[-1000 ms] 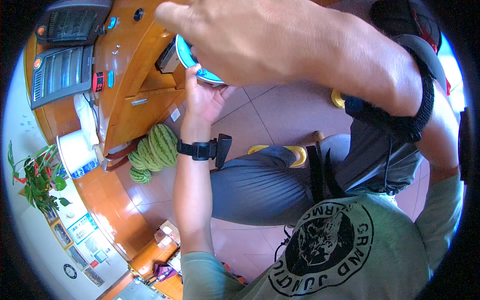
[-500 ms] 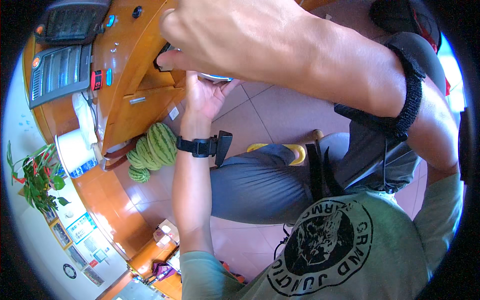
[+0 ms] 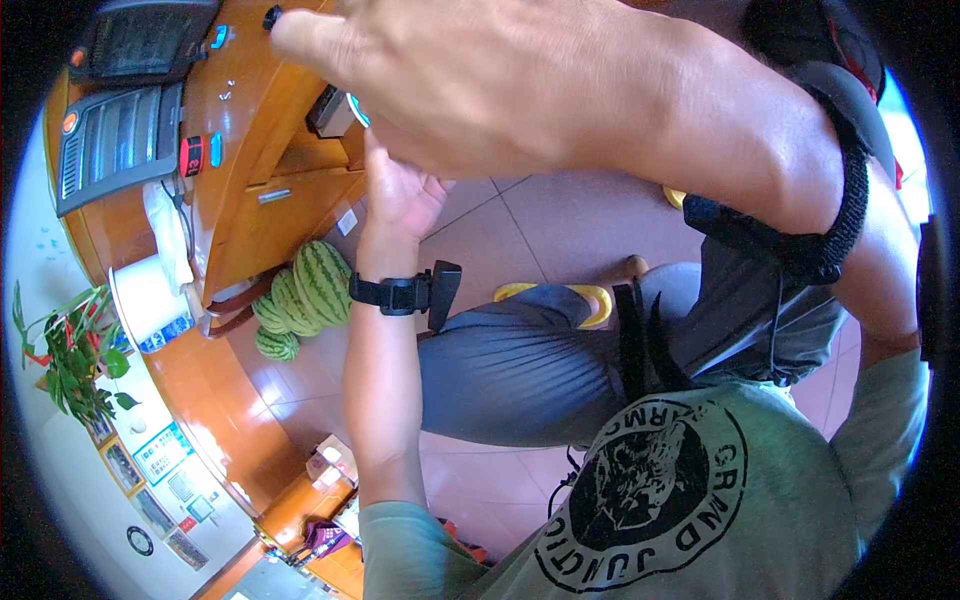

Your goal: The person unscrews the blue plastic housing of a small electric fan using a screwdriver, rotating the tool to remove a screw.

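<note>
Blue disc (image 3: 357, 109), mostly hidden at eleven o'clock, is held in your half-curled left hand (image 3: 400, 195), beneath your right hand (image 3: 445, 85), whose finger opening and grip I cannot tell.

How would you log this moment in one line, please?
left hand: at blue-edged object, contact hidden | right hand: in front of it, grip unclear | nearby: wooden desk, watermelons

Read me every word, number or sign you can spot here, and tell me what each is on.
I won't copy the wording, but here is where writing shows:
Gray-green shirt: large black letters, readable, ringing a dark print.
Red item beside a gray device: pale marks, too small to read surely.
Blue-and-white notice: too small to read.
White container: blue patch, markings too small.
</note>
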`<move>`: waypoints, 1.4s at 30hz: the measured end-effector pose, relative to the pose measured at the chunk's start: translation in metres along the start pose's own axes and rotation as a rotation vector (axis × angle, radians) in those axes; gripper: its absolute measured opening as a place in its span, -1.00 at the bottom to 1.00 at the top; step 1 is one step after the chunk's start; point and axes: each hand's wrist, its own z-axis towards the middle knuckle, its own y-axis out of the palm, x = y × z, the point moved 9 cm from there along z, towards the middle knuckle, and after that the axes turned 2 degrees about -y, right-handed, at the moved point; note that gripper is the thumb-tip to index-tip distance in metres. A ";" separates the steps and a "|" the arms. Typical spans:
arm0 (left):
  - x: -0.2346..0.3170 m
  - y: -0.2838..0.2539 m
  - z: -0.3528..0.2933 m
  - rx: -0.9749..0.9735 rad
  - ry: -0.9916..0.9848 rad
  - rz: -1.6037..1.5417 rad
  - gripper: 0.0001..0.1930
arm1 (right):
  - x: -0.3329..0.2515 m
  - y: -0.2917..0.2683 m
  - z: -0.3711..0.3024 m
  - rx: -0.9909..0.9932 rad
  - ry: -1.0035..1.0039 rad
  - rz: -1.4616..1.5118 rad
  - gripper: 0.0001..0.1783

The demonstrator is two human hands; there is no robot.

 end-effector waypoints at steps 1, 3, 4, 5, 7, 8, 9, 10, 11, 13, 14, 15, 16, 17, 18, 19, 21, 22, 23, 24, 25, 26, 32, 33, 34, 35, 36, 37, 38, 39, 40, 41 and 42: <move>0.003 -0.004 0.000 -0.008 -0.015 -0.013 -0.21 | -0.005 -0.004 -0.005 0.058 -0.037 -0.047 -0.66; 0.003 -0.010 0.002 -0.017 -0.031 -0.029 -0.23 | -0.009 -0.005 -0.008 0.114 -0.074 -0.093 -0.66; 0.001 0.007 0.005 -0.068 -0.063 -0.011 -0.23 | -0.003 -0.009 -0.011 0.160 -0.021 -0.223 -0.67; -0.003 0.022 0.009 -0.122 -0.096 0.007 -0.22 | 0.004 -0.014 -0.014 0.205 0.032 -0.355 -0.67; 0.002 0.002 -0.008 -0.095 -0.078 -0.005 -0.23 | 0.000 -0.021 -0.013 0.200 -0.158 -0.128 -0.68; 0.000 0.012 -0.004 -0.151 -0.084 -0.011 -0.23 | -0.005 -0.031 -0.022 0.176 -0.285 0.041 -0.68; -0.004 0.016 0.001 -0.168 -0.087 -0.010 -0.23 | -0.005 -0.033 -0.024 0.174 -0.274 0.029 -0.68; -0.003 0.012 0.004 -0.127 -0.037 -0.052 -0.22 | -0.005 -0.031 -0.018 0.129 -0.168 0.079 -0.68; -0.001 0.008 0.007 -0.086 0.014 -0.094 -0.21 | 0.000 -0.028 -0.016 0.085 -0.062 0.128 -0.67; 0.002 0.002 0.000 -0.118 -0.030 -0.034 -0.18 | -0.005 -0.018 -0.011 0.227 -0.083 -0.009 -0.69; 0.003 -0.002 -0.008 -0.144 -0.074 0.025 -0.14 | -0.012 -0.015 -0.010 0.373 -0.105 -0.141 -0.69; 0.002 0.012 -0.004 -0.170 -0.079 0.025 -0.14 | -0.009 -0.016 -0.013 0.367 -0.089 -0.163 -0.69; 0.000 0.026 0.000 -0.182 -0.068 0.017 -0.19 | 0.000 -0.015 -0.015 0.341 -0.004 -0.245 -0.70; 0.000 0.027 -0.001 -0.168 -0.051 0.011 -0.23 | 0.000 -0.018 -0.010 0.320 0.065 -0.306 -0.69; -0.002 0.025 0.000 -0.165 -0.051 0.011 -0.23 | -0.010 -0.020 -0.009 0.320 0.064 -0.304 -0.69; 0.000 0.015 0.002 -0.105 -0.009 -0.009 -0.22 | -0.020 -0.024 -0.005 0.173 0.239 -0.337 -0.69; 0.003 0.005 0.001 -0.041 0.031 -0.030 -0.21 | -0.003 -0.015 -0.009 0.021 0.411 -0.364 -0.69; 0.006 0.005 -0.002 -0.029 0.035 -0.012 -0.20 | 0.002 -0.010 -0.008 0.135 0.144 -0.180 -0.68; 0.006 0.008 -0.001 -0.028 0.034 0.005 -0.20 | -0.007 -0.016 -0.011 0.243 -0.115 -0.001 -0.67; 0.006 0.011 0.002 -0.035 0.031 0.006 -0.20 | -0.002 -0.008 -0.013 0.242 -0.108 -0.006 -0.67; 0.003 0.011 -0.001 -0.078 -0.028 -0.015 -0.19 | -0.005 -0.011 -0.009 0.303 -0.067 -0.142 -0.67; -0.001 0.012 -0.003 -0.120 -0.087 -0.037 -0.17 | -0.008 -0.015 -0.006 0.364 -0.025 -0.278 -0.67; -0.004 -0.001 0.013 -0.140 -0.077 -0.010 -0.12 | -0.003 -0.013 -0.015 0.189 -0.016 -0.112 -0.59; -0.003 -0.002 0.011 -0.132 -0.077 -0.005 -0.12 | 0.004 -0.005 -0.013 0.194 -0.019 -0.103 -0.59; -0.005 0.014 0.014 -0.199 -0.092 -0.032 -0.12 | 0.005 -0.011 -0.016 0.320 -0.119 -0.165 -0.59; -0.006 0.029 0.015 -0.268 -0.109 -0.058 -0.11 | 0.005 -0.017 -0.025 0.443 -0.221 -0.228 -0.60; -0.002 0.020 0.006 -0.239 -0.098 -0.059 -0.11 | 0.002 -0.025 -0.023 0.451 -0.240 -0.205 -0.60; 0.001 0.008 -0.003 -0.170 -0.089 -0.018 -0.16 | 0.002 -0.028 -0.020 0.272 -0.297 -0.083 -0.61; 0.005 -0.006 -0.011 -0.100 -0.081 0.024 -0.20 | -0.003 -0.020 -0.017 0.092 -0.355 0.035 -0.62; -0.001 0.022 0.008 -0.189 -0.093 0.026 -0.20 | 0.000 -0.025 -0.030 0.076 -0.296 -0.030 -0.62; 0.009 -0.016 -0.007 -0.114 -0.043 0.006 -0.16 | -0.010 -0.006 -0.009 0.250 -0.228 0.095 -0.62; 0.009 -0.001 0.001 -0.152 -0.021 -0.017 -0.12 | 0.000 -0.013 -0.012 0.397 -0.078 0.139 -0.62; 0.006 0.010 0.005 -0.135 0.020 -0.020 -0.12 | 0.004 -0.014 -0.017 0.391 -0.056 0.117 -0.62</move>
